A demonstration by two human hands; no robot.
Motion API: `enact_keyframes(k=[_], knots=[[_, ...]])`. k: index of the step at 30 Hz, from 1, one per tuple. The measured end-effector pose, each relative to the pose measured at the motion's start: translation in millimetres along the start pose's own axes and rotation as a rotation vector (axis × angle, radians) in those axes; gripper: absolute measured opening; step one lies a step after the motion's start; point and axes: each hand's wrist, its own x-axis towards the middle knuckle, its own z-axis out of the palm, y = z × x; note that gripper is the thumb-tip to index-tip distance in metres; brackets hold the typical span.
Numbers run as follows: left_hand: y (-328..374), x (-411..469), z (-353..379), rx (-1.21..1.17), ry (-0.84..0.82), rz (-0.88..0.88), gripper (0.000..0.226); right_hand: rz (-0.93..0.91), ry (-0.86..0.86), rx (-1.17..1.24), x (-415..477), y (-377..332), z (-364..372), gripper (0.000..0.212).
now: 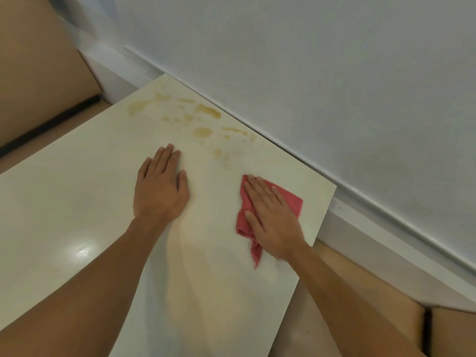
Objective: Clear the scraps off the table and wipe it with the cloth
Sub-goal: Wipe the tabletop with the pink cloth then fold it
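Observation:
A cream glossy table (64, 215) fills the middle of the view. Yellowish-brown liquid stains (198, 117) are smeared across its far part, near the wall. A crumpled pink-red cloth (243, 222) lies on the table near the right edge. My right hand (270, 215) presses flat on the cloth with straight fingers. To the left, my left hand (161, 186) rests flat on the bare tabletop with fingers straight, just in front of the stains. No solid scraps show on the table.
A pale wall (309, 73) with a white ledge (386, 215) runs along the table's far and right side. Tan bench cushions sit at the left (38, 86) and lower right (450, 331). The table's right edge lies close to my right hand.

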Motion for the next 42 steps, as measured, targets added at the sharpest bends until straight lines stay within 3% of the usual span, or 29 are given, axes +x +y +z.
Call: enact_keyframes(k=[3, 5, 7, 8, 10, 12, 16, 18, 20, 24, 26, 29, 30, 33, 36, 38, 40, 42], knots=[[1.3, 1.1, 1.4, -0.005, 0.008, -0.012, 0.056, 0.43, 0.089, 0.02, 21.9, 26.8, -5.2, 0.069], [1.5, 2.1, 3.3, -0.013, 0.009, -0.013, 0.057, 0.567, 0.104, 0.005, 70.3, 20.9, -3.1, 0.071], [-0.5, 1.1, 4.6, -0.015, 0.014, -0.007, 0.058, 0.468, 0.087, 0.006, 105.4, -1.3, -4.4, 0.068], [-1.9, 0.2, 5.2, -0.015, 0.018, -0.002, 0.059, 0.329, 0.069, -0.006, 109.5, -11.7, -2.8, 0.068], [-3.8, 0.4, 4.7, -0.019, 0.018, 0.01, 0.06, 0.012, 0.011, -0.009, 87.2, -23.2, -2.5, 0.065], [-3.3, 1.1, 4.3, -0.02, 0.018, 0.01, 0.059, -0.105, 0.0, 0.017, 50.1, -12.5, -2.9, 0.062], [-1.3, 2.3, 5.7, -0.022, 0.025, -0.004, 0.058, 0.412, 0.092, 0.012, 66.3, 18.7, -5.2, 0.067], [-1.9, 2.9, 6.5, -0.03, 0.025, 0.002, 0.058, 0.515, 0.113, 0.005, 107.7, 8.2, -2.7, 0.065], [-2.8, 1.4, 5.6, -0.034, 0.024, 0.007, 0.06, 0.385, 0.097, -0.008, 130.1, -10.7, -2.2, 0.063], [-3.5, 1.1, 4.8, -0.051, 0.04, 0.021, 0.06, -0.131, 0.003, 0.007, 76.3, -12.1, -2.9, 0.061], [-3.6, 1.2, 4.0, -0.057, 0.038, 0.012, 0.061, -0.059, 0.025, 0.018, 54.0, 10.2, -5.7, 0.06], [-3.1, 2.7, 4.5, -0.089, 0.051, 0.013, 0.058, 0.344, 0.097, -0.01, 93.4, 21.2, -7.8, 0.064], [-3.1, 3.1, 4.9, -0.105, 0.058, 0.018, 0.057, 0.402, 0.107, -0.009, 111.7, 12.0, -6.3, 0.064], [-7.5, 0.9, 4.1, -0.23, 0.113, 0.006, 0.053, 0.243, 0.098, 0.009, 125.5, -37.6, 2.3, 0.062], [-16.3, 0.5, -3.2, -0.394, 0.129, -0.017, 0.048, -0.12, 0.024, -0.003, 55.3, -77.0, 6.8, 0.06], [-23.1, 3.4, -10.8, -0.385, 0.078, 0.001, 0.044, -0.236, -0.035, -0.031, 8.4, -72.1, 2.8, 0.059], [-33.5, 6.1, -19.4, -0.316, 0.056, 0.022, 0.042, -0.109, -0.015, -0.037, -4.1, -47.0, -3.6, 0.061], [-43.2, 7.5, -27.1, -0.28, 0.039, 0.004, 0.041, 0.18, 0.022, -0.035, 15.4, -30.9, -6.2, 0.067]])
